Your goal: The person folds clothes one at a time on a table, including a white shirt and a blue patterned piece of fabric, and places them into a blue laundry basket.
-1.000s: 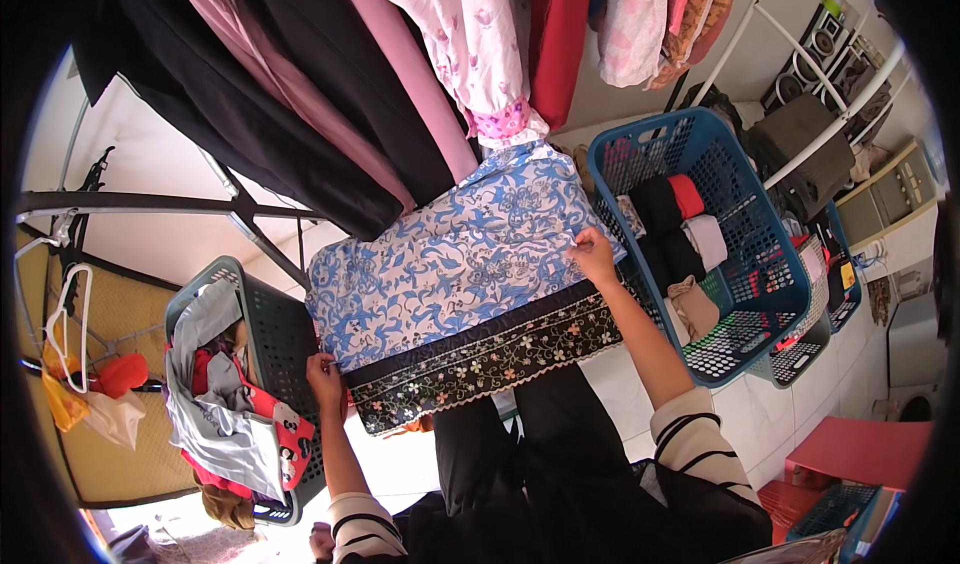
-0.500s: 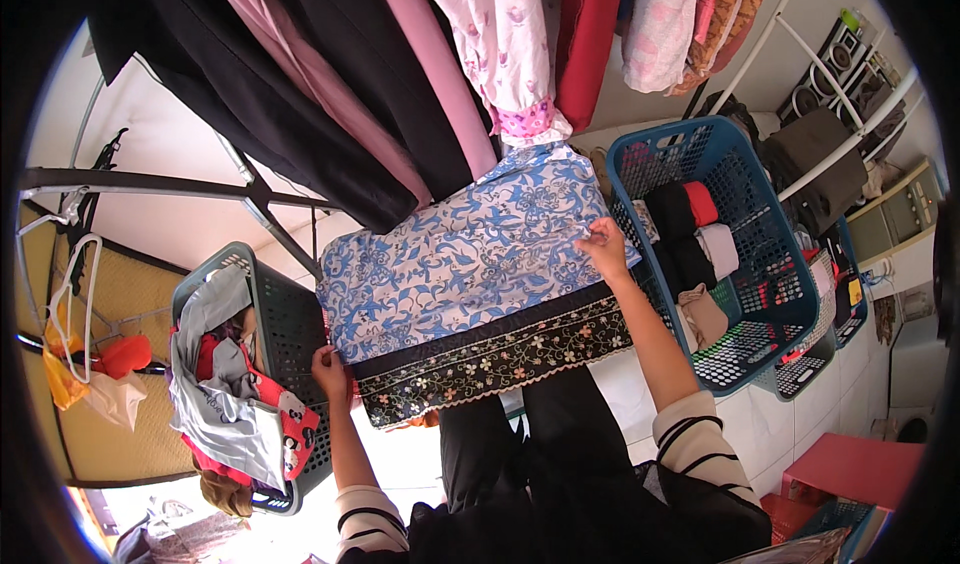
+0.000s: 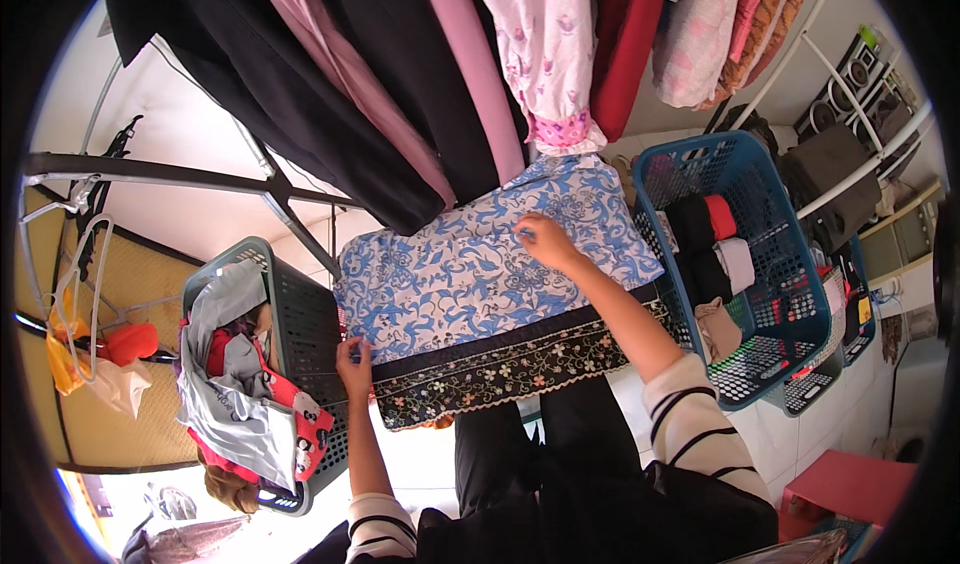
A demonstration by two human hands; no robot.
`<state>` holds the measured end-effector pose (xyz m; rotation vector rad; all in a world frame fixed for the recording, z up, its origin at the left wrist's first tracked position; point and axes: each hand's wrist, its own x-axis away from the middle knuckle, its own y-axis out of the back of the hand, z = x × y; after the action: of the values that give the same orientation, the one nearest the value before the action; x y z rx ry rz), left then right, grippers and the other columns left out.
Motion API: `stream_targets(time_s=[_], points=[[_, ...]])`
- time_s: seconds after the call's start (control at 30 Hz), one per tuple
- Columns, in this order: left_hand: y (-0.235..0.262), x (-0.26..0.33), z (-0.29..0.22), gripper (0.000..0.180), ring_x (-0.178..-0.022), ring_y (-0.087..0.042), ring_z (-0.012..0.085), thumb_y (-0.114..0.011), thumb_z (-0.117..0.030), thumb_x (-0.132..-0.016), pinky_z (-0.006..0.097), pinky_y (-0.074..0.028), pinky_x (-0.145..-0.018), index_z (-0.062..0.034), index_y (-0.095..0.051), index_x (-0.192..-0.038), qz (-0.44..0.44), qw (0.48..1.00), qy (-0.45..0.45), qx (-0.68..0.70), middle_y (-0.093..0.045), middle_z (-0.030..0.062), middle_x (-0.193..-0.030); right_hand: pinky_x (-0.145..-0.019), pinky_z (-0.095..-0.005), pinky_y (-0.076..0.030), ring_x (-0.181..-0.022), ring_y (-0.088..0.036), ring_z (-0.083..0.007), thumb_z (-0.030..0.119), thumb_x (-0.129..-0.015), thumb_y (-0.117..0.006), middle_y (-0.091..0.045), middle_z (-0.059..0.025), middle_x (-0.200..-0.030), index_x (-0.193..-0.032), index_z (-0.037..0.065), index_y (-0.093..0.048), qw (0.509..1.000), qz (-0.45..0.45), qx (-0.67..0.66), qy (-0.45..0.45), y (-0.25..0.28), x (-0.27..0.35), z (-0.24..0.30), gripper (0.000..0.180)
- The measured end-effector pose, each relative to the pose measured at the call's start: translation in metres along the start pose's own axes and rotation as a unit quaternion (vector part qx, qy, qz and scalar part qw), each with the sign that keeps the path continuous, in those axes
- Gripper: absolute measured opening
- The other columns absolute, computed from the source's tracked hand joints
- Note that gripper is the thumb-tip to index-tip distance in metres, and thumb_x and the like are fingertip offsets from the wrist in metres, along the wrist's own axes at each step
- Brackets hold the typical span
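A blue-and-white patterned cloth lies spread in front of me, with a black floral border strip along its near side. My left hand is closed at the cloth's left edge, thumb and fingers pinching it. Over the middle of the cloth, toward its far side, is my right hand. Its fingers are bent and drawn together at the fabric; whatever is between the fingertips is hidden.
A dark green basket heaped with grey and red clothes stands at the left. On the right, a blue basket holds several rolled garments. Clothes hang overhead from a rack. A pink box sits at the lower right.
My right hand has left the cloth's right edge and moved left to its middle. The left hand stays at the left edge. The whole view has shifted slightly.
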<state>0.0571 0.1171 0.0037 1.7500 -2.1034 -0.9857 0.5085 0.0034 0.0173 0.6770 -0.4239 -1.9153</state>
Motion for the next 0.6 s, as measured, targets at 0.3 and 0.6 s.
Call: stream_targets(time_s=[0.3, 0.6], points=[[0.005, 0.003, -0.002, 0.021, -0.084, -0.056, 0.0232, -0.072, -0.012, -0.074, 0.033, -0.044, -0.078, -0.002, -0.061, -0.089, 0.008, 0.999, -0.033, -0.042, -0.058, 0.0102, -0.088, -0.073, -0.0392, -0.048, -0.081, -0.063, -0.0318, 0.024, -0.079, -0.063, -0.065, -0.0163, -0.08, -0.086, 0.006, -0.066, 0.98, 0.139, 0.064, -0.125, -0.084, -0.064, 0.043, 0.02], [0.0, -0.007, 0.037, 0.019, -0.079, -0.057, 0.0141, -0.061, -0.019, -0.086, 0.029, -0.044, -0.074, 0.0003, -0.062, -0.087, -0.009, 0.994, 0.094, 0.054, -0.062, 0.007, -0.083, -0.079, -0.0423, -0.048, -0.094, -0.06, -0.0318, 0.017, -0.079, -0.062, -0.061, -0.0149, -0.097, -0.093, 0.008, -0.063, 0.98, 0.081, 0.09, -0.157, -0.088, -0.075, 0.076, 0.017]])
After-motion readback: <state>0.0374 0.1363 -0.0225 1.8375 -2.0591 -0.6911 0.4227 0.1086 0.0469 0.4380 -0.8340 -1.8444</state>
